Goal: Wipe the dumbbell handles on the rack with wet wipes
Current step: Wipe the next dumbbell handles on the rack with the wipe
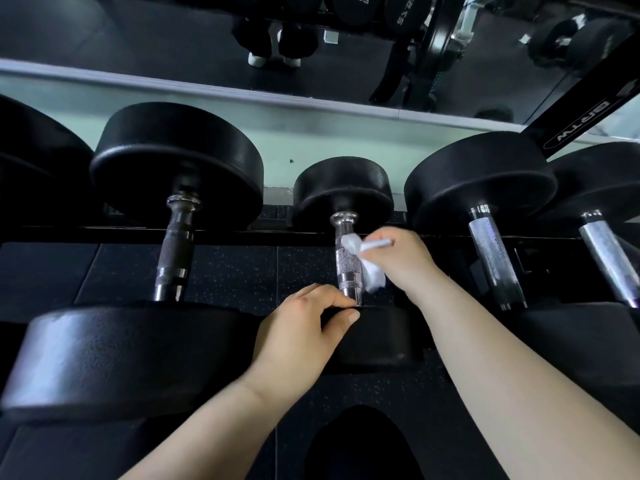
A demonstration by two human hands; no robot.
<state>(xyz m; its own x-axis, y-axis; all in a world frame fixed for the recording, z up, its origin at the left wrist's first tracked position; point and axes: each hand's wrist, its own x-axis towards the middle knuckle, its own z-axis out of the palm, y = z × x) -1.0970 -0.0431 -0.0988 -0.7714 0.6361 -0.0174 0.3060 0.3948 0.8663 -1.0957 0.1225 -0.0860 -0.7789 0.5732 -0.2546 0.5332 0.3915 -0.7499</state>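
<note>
GYM FLOOR: A person reaches into a rack (pixel 86 233) of black dumbbells, both bare forearms coming in from below. The right hand (pixel 398 258) has its fingers closed round a crumpled white wet wipe (pixel 372 275), which it presses against the right side of the knurled chrome handle (pixel 348 261) of the middle dumbbell (pixel 343 192) (the smallest in the row). One twisted end of the wipe pokes out past the knuckles, and a loose tail hangs beside the handle's lower collar.

The left hand (pixel 304 327) grips the near head of the same dumbbell. Its fingers are curled over the head's top edge at the foot of the handle, and its thumb lies across the front face.

The middle dumbbell lies across the rack's rails, far head toward the wall and near head toward the person. Just to its left sits a much larger dumbbell (pixel 176 168) with a darker grip. To its right lie the right-hand dumbbell (pixel 481 174) and, beyond it, the outermost dumbbell (pixel 602 188), both with bright grips.

Speckled black floor tiles (pixel 225 271) show under the rack. Behind it, above a pale wall strip (pixel 311 133), a mirror (pixel 173 36) reflects weight plates and a pair of legs in white shoes.
</note>
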